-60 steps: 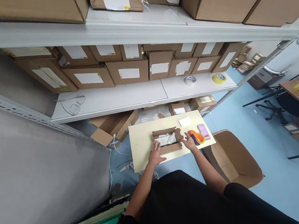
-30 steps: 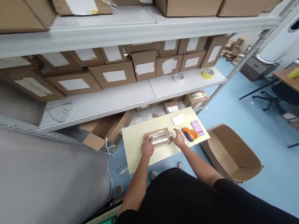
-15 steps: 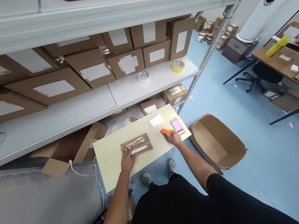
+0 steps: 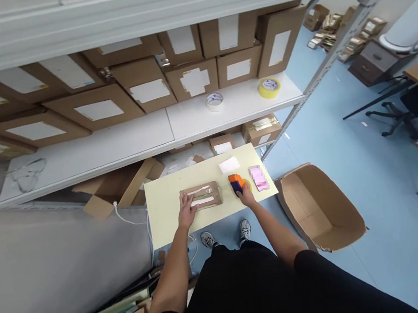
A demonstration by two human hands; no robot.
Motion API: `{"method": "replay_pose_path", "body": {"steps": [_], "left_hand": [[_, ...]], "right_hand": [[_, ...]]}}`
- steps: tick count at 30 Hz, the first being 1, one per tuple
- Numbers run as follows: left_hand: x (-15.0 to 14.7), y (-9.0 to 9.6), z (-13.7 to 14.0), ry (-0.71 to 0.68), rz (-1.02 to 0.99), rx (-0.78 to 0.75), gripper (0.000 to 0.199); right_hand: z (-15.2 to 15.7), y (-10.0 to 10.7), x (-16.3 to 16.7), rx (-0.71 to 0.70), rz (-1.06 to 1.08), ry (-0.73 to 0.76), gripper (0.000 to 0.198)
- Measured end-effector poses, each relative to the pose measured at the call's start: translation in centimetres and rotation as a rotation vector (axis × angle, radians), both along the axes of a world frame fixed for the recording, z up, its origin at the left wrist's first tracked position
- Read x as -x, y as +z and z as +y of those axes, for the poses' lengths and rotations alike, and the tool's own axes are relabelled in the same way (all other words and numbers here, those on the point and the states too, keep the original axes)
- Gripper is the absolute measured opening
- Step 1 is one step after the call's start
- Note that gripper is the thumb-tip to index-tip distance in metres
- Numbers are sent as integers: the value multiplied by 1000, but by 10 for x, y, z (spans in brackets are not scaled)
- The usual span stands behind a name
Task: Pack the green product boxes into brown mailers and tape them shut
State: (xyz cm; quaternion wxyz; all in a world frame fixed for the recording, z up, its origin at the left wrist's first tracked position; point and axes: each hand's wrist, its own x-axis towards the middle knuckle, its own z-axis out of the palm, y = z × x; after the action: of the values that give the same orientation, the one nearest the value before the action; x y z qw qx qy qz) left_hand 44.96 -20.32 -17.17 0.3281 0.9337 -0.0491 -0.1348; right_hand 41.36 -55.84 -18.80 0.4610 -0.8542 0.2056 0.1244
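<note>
Carton [image 4: 205,195] folded closed; full sealing unconfirmed. My left hand [image 4: 188,210] lies spread on its left end; my right hand [image 4: 245,195] grips the orange tape dispenser [image 4: 236,183].

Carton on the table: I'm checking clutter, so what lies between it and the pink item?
The orange tape dispenser, in the right hand's grip, as the head view shows.

Across the table [image 4: 160,212], left to right: package [image 4: 207,195] under left hand [image 4: 188,210], tape dispenser [image 4: 236,182] in right hand [image 4: 246,196], blurred item [image 4: 259,177]. Behind the dispenser, a paper slip [image 4: 229,165]. Beyond the table, a shelf [image 4: 135,142] bearing two tape rolls [image 4: 215,103] before stacked boxes [image 4: 151,92]. Right of the table, on the floor [image 4: 380,182], a carton [image 4: 298,198].
</note>
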Motion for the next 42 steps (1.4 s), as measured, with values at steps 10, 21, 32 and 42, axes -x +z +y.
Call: {"method": "replay_pose_path", "body": {"steps": [10, 21, 32, 42], "left_hand": [[8, 4, -13, 104, -17, 178, 57], [-30, 76, 4, 192, 93, 456, 35], [-56, 145, -20, 114, 127, 631, 40], [-49, 255, 4, -152, 5, 579, 44]], "right_hand": [[104, 74, -20, -423, -230, 180, 49], [113, 89, -21, -637, -100, 235, 54], [126, 114, -15, -587, -182, 228, 56], [140, 174, -25, -654, -318, 286, 51]]}}
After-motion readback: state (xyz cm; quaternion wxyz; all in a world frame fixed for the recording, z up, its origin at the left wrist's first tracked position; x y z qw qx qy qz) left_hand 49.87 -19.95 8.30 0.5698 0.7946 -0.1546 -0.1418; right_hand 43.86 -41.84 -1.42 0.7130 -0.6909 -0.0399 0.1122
